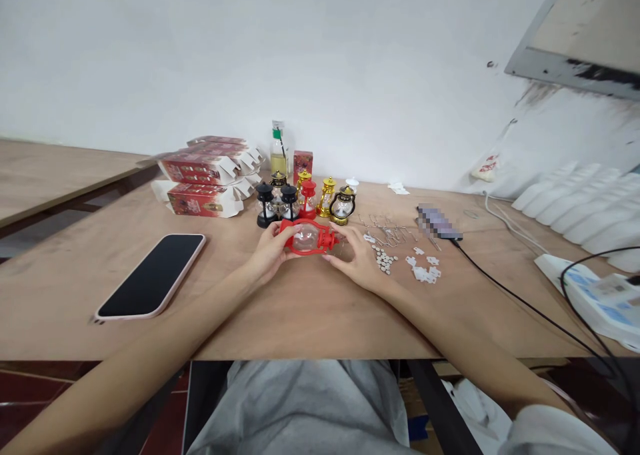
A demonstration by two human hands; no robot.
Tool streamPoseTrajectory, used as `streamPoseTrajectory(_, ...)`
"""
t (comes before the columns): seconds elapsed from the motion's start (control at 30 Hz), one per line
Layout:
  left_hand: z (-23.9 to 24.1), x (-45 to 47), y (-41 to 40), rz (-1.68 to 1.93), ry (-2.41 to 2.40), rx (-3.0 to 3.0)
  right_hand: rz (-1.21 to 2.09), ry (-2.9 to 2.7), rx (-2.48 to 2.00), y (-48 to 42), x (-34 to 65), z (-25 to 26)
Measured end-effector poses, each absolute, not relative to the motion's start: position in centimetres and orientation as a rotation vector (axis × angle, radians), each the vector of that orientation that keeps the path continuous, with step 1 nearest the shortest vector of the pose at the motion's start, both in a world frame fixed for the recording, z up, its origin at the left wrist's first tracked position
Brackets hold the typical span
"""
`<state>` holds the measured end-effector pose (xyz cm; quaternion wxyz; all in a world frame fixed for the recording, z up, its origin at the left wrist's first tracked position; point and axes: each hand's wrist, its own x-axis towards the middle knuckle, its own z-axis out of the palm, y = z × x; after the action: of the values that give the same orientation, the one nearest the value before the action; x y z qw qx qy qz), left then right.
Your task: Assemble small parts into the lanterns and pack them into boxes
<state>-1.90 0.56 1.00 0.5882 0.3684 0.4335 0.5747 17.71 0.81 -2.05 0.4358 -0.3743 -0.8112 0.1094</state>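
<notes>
Left hand [273, 248] clasped red lantern [306, 237], sideways over table [300, 315]. Right hand [357, 255] half-open at lantern's top, grip unclear. Standing lanterns [289, 202] crowded space behind; discs [384, 260], phone [153, 276] flanked hands.

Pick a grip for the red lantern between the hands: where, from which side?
Probably the base of the red miniature lantern, from the left, where the left hand is. It is held on its side, wide base left and narrow cap right, so gripping there should leave the cap exposed toward the right hand.
</notes>
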Motion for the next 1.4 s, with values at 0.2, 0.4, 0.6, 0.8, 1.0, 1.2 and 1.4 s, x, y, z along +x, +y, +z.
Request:
streamPoseTrajectory(0.2,0.95,-1.90,0.51,1.362,0.992,0.895,0.272,-2.047,-0.914,1.00,17.86,-2.08)
streamPoseTrajectory(0.4,1.32,-1.95,0.49,1.340,0.948,0.788,0.482,-1.901,-0.991,1.20,17.67,-2.21)
streamPoseTrajectory(0.6,1.56,-1.91,0.44,1.266,0.941,0.762,0.663,-1.833,-0.863,1.12,17.56,-2.33)
streamPoseTrajectory(0.8,1.38,-1.92,0.48,1.242,0.988,0.778,0.730,-1.743,-0.820,1.39,17.51,-2.90)
streamPoseTrajectory(1.0,1.33,-1.89,0.52,1.254,1.000,0.794,0.711,-1.779,-0.853,1.20,17.49,-2.61)
streamPoseTrajectory(1.2,1.41,-1.90,0.45,1.247,0.981,0.800,0.700,-1.800,-0.860,1.24,17.59,-2.59)
streamPoseTrajectory(1.4,0.97,-2.06,0.69,1.308,1.010,0.850,0.562,-1.903,-0.905,1.42,17.87,-2.42)
